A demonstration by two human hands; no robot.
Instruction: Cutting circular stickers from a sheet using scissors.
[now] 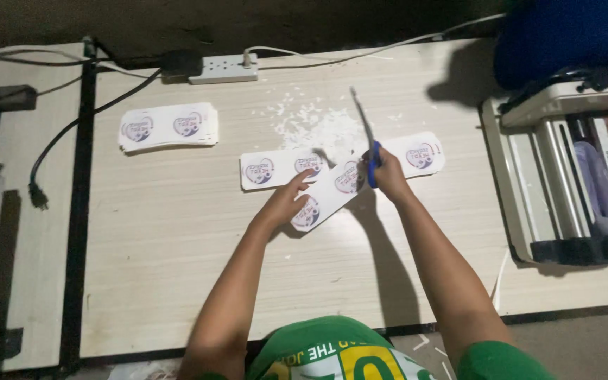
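With the left hand (284,203) pinching the sticker strip (328,193) flat between its fingers, feed the strip steadily toward the blue-handled scissors (367,144) gripped in the right hand (388,174), keeping fingertips clear of the open blades.

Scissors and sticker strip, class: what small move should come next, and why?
Probably close the scissors along the strip. The right hand holds them with blades raised over the strip, the left hand steadies it, and paper trimmings already lie on the table.
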